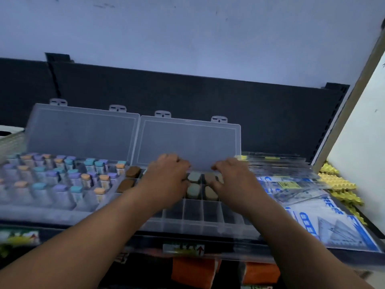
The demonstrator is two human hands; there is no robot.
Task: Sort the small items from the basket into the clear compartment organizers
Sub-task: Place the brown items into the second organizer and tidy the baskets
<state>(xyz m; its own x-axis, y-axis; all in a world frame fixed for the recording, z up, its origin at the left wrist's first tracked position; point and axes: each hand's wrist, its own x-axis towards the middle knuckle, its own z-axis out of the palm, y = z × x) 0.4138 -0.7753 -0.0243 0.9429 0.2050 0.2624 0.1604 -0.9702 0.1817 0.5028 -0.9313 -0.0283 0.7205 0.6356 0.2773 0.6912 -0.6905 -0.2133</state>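
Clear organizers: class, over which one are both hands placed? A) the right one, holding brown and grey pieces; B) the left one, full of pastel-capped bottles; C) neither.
A: the left hand and right hand both lie over the right organizer, beside its grey pieces.

Reaches forward with both bare forearms, one from each lower corner, converging toward the middle. Holds left hand [166, 176] and right hand [234, 178] palm down, near each other but apart, knuckles up, fingers curled downward. Cannot tell whether either pinches anything, with fingertips hidden and blurred.
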